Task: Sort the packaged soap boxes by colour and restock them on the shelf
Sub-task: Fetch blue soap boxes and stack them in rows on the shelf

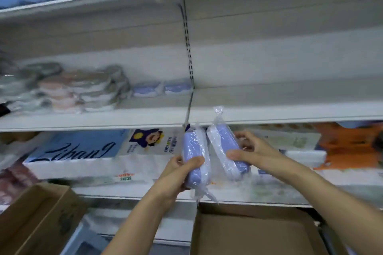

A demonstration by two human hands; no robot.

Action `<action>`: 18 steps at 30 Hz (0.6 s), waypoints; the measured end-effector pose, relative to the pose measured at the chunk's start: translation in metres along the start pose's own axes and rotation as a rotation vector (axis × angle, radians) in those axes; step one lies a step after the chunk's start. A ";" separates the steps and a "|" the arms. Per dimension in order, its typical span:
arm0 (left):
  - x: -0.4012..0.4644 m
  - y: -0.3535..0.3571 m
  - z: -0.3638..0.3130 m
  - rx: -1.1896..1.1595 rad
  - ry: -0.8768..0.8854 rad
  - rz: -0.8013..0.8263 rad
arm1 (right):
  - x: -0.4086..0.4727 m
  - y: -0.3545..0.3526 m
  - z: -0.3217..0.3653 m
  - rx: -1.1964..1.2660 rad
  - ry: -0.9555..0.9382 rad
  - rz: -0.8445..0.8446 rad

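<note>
My left hand [178, 174] grips a lilac soap box in clear plastic wrap [194, 151], held upright below the middle shelf [269, 113]. My right hand [250, 151] holds a second lilac wrapped soap box [222, 143], tilted, right beside the first. On the middle shelf two more lilac soap boxes [162, 88] lie side by side near the upright. To their left stand stacks of grey and white soap boxes [99, 89] and pink ones [57, 93], blurred.
An open cardboard box [257, 232] sits below my hands, another cardboard box [35, 217] at the lower left. Tissue packs [78, 151] and an orange package [350, 145] fill the lower shelf. The right half of the middle shelf is bare.
</note>
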State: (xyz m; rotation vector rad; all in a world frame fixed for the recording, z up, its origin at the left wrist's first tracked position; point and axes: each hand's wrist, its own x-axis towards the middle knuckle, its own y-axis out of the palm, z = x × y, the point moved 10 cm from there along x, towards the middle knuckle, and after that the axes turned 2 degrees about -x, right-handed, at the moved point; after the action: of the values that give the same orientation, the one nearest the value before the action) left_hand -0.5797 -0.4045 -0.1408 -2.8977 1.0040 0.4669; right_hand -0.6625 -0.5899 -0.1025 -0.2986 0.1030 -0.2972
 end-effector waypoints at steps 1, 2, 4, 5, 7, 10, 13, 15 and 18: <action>0.000 -0.010 -0.013 0.017 0.027 -0.030 | 0.011 -0.004 0.009 -0.019 -0.015 0.001; 0.003 -0.023 -0.025 0.038 0.060 -0.069 | 0.022 -0.006 0.019 -0.042 -0.031 0.004; 0.009 -0.051 -0.049 0.106 0.118 -0.146 | 0.045 -0.006 0.035 -0.103 -0.060 0.021; 0.011 -0.062 -0.061 0.149 0.145 -0.172 | 0.057 -0.006 0.042 -0.129 -0.075 0.029; 0.018 -0.085 -0.086 0.228 0.198 -0.217 | 0.078 -0.005 0.054 -0.161 -0.092 0.031; 0.036 -0.122 -0.128 0.411 0.272 -0.324 | 0.108 -0.002 0.069 -0.204 -0.113 0.022; 0.074 -0.156 -0.176 0.660 0.359 -0.374 | 0.142 0.000 0.080 -0.241 -0.136 0.006; 0.113 -0.178 -0.205 0.902 0.397 -0.417 | 0.164 0.000 0.086 -0.255 -0.152 -0.021; 0.180 -0.198 -0.246 1.063 0.451 -0.379 | 0.195 -0.002 0.089 -0.294 -0.154 -0.090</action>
State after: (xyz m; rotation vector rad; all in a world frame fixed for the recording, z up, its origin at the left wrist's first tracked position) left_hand -0.2582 -0.3888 0.0293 -2.1013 0.4443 -0.5941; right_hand -0.4648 -0.6268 -0.0279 -0.6175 -0.0197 -0.3471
